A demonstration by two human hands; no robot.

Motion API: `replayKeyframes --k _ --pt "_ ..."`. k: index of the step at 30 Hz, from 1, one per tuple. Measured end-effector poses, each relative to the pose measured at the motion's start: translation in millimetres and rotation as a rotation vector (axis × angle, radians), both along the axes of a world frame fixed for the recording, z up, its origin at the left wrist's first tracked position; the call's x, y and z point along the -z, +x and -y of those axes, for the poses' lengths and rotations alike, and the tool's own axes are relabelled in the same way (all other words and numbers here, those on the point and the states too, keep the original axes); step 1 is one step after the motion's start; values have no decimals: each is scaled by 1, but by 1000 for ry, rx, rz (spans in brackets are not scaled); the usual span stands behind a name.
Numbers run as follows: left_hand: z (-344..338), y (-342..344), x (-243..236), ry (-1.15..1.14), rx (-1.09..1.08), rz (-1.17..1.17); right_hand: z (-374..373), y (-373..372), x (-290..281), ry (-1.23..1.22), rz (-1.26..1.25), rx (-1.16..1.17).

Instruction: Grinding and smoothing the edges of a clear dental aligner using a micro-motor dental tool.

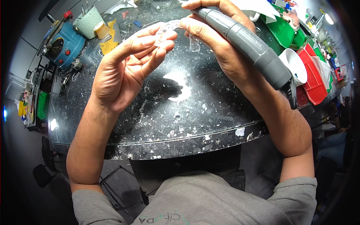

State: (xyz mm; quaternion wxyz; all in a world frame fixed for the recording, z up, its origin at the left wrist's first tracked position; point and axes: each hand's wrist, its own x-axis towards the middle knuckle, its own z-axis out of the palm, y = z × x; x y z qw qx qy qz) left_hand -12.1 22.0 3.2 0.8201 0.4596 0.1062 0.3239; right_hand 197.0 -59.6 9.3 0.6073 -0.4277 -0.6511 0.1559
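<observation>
Over the far part of the dark, white-flecked workbench (150, 112), my left hand (123, 67) pinches a clear dental aligner (194, 45) between thumb and fingers. The aligner is U-shaped and see-through, and its far arm hangs down by my right hand (221, 35). A grey rotary handpiece (247, 45) lies in the grip of my right hand, its thick rear end pointing back along my forearm. My right thumb and fingers also reach the aligner's curve. The handpiece's working tip is hidden. Below, a bright white crescent (180, 88) shows on the bench; I cannot tell whether it is glare.
At the far left stand a blue machine (63, 48) with red buttons and a pale green holder (91, 21) with tools. A torn yellow piece (109, 42) lies nearby. On the right are green bins (279, 32), a white cup (292, 65) and a red bin (317, 84).
</observation>
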Motion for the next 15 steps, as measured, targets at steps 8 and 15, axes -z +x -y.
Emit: replayKeyframes --k 8,15 --pt "-3 -4 5 -59 24 125 2 7 -2 162 152 -2" --pt "-6 -5 7 -109 115 206 -10 -2 10 426 130 -125"
